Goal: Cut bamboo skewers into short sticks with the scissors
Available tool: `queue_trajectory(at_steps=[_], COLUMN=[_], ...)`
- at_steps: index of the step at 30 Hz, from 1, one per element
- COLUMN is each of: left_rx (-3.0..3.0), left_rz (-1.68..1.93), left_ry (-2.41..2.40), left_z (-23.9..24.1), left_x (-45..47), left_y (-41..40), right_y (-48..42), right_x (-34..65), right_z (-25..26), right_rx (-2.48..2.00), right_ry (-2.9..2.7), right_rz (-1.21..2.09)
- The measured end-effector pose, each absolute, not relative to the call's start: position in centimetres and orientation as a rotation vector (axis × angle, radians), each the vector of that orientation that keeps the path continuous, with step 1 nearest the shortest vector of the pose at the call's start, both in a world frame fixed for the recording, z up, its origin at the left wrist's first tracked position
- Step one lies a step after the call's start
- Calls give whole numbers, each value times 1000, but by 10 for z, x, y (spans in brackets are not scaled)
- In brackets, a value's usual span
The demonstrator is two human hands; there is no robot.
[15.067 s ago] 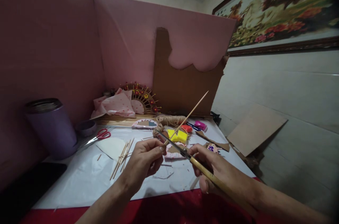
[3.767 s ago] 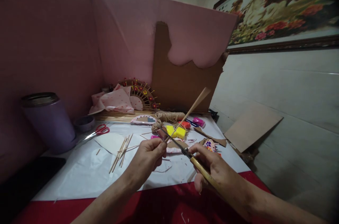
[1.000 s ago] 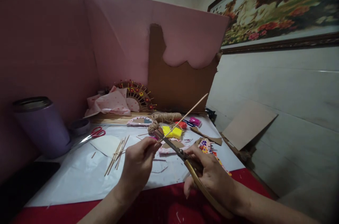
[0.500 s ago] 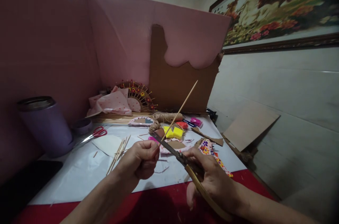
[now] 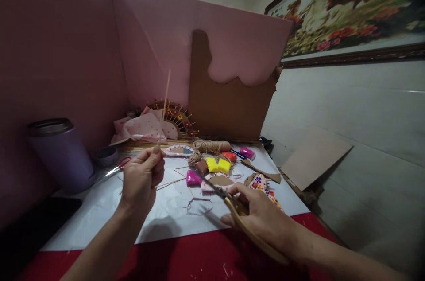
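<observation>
My left hand pinches a thin bamboo stick by its lower end, and the stick points almost straight up, left of the table's middle. My right hand grips a pair of scissors with yellow handles; the dark blades reach forward and left, low over the white paper. The blades lie apart from the stick. Several loose bamboo sticks lie on the paper behind my left hand, mostly hidden by it.
A purple tumbler stands at the left, red-handled scissors beside it. At the back lie a decorated fan, pink cloth, a twine spool, yellow, pink and red clay, cardboard scraps. Pink board walls enclose the table.
My left hand has swung the stick away from the scissor blades, to the left and up until it is nearly vertical. My right hand has lowered the scissors toward the table.
</observation>
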State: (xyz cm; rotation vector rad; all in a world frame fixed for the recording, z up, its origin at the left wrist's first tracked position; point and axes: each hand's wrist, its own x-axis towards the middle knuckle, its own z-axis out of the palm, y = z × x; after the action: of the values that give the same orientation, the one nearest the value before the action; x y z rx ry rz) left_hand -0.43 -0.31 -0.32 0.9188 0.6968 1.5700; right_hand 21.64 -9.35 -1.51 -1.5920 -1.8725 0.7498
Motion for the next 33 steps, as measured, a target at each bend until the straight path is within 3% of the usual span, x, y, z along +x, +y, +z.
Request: queue_trajectory(at_steps=[5,10,13,22,33], left_rx=[1028,1147,1228,1887,2604], left_rz=[1573,1446,1404,1363,1425], left_ry=[745,795,833,885,1060], left_z=[-2,-9,-14,-21,-26], left_x=[-1,10,12,17,16], left_y=[-7,-15,-17,-28,-29], right_y=[-87,-76,-73,-70,-62], right_x=[188,155,148,178,194], right_z=[-26,-41,-43,13,8], right_rx=[-1642,-1673,-1640,-1042,-1099], right_ry=[-2234,-2435,-2500,-2049,-2207], right_rz=[530,-37,-187,-753,-809])
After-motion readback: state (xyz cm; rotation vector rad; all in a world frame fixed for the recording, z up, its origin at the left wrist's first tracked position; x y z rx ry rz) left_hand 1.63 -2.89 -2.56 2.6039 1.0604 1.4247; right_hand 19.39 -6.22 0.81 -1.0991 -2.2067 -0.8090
